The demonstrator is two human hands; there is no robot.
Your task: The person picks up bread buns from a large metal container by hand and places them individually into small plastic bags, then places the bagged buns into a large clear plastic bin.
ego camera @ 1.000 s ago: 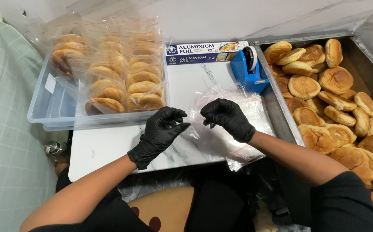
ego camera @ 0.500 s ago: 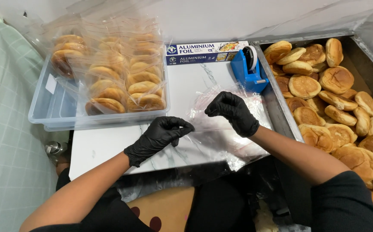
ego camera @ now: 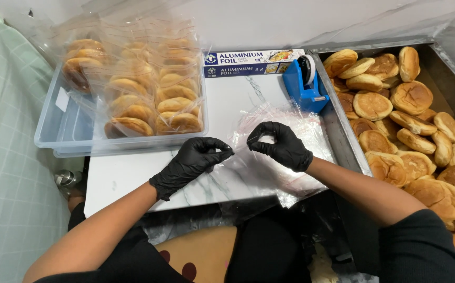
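Note:
Both hands wear black gloves over a white marble-patterned board. My left hand pinches one edge of a clear plastic bag between thumb and fingers. My right hand pinches the bag's opposite edge a short way to the right. The bag is thin and see-through and lies on a loose stack of similar bags on the board's right part. Nothing shows inside the bag.
A clear plastic tub at the back left holds several bagged buns. A long foil box lies at the back beside a blue tape dispenser. A metal tray on the right holds several loose buns.
Both hands have shifted slightly and now pinch the bag's edges closer together, the right hand having moved a little toward me and to the left.

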